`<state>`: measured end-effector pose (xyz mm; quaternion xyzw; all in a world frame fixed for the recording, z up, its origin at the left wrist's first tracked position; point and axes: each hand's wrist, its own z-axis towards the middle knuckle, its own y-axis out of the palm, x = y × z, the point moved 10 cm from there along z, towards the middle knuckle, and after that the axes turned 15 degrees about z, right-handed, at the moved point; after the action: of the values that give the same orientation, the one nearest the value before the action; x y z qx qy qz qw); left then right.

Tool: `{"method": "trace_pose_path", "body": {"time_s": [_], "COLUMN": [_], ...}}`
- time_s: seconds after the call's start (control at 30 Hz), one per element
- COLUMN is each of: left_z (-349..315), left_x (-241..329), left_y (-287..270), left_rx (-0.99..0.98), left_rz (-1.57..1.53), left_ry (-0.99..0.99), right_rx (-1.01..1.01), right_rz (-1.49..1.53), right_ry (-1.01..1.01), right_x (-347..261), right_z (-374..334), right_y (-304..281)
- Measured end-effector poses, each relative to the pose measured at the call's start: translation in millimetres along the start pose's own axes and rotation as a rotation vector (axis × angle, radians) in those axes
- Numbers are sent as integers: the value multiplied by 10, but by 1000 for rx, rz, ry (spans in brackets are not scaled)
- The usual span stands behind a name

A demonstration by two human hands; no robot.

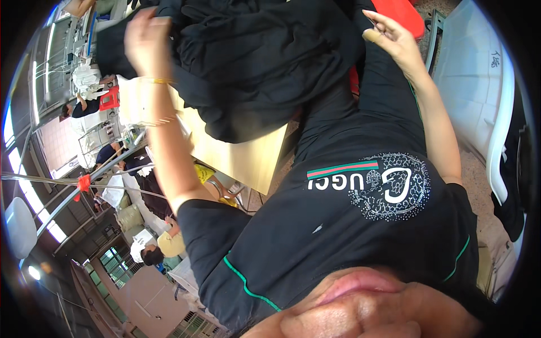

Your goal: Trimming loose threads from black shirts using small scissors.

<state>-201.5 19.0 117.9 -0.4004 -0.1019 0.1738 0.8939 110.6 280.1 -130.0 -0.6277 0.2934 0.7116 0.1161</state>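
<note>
A large heap of black fabric (265, 56) lies bunched over the pale table (239, 155) and my lap. My left hand (149, 42) is raised at the left side of the cloth, smeared by motion; whether its fingers grip anything does not show. Bangles circle that wrist. To the right of the fabric, above my leg, my right hand (394, 39) is closed in a pinch. Between its thumb and fingers is a thin dark object, too small to make out. One fingertip there carries a tan covering.
A big white plastic tub (473, 79) stands close on my right. Something red and smooth (403, 17) is beyond my right hand. On the left, a metal pole (84, 188) with a red tie crosses the view. Farther off, people work among cloth piles and a red stool (110, 97).
</note>
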Motion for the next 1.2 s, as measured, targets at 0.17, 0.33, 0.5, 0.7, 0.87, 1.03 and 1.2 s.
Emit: {"method": "trace_pose_path", "body": {"time_s": [0.17,0.33,0.5,0.7,0.87,1.03,1.2], "left_z": [-1283,-1825,-2119,-2314,-2040,-1557,-444], "left_x": [1951,1987,1388,432,-210,-250,-485], "left_y": [859,712,411,-256,-1152,-2101,-938], "left_rx": [-600,-703,-556,-360,226,463,76], "left_rz": [-231,117,230,-244,-652,-234,125], "left_ry": [203,190,1,-729,-675,-336,-294], "right_rx": [-15,-296,-2,-89,-9,-496,-179], "right_rz": [-400,-288,110,250,77,491,582], "right_ry": [151,226,178,-235,-183,52,39], "right_x": [504,544,-223,-1513,-1497,-1277,-912], "right_z": [152,123,-81,-123,-335,-611,-170], "right_y": [94,131,-284,74,172,1043,396]}}
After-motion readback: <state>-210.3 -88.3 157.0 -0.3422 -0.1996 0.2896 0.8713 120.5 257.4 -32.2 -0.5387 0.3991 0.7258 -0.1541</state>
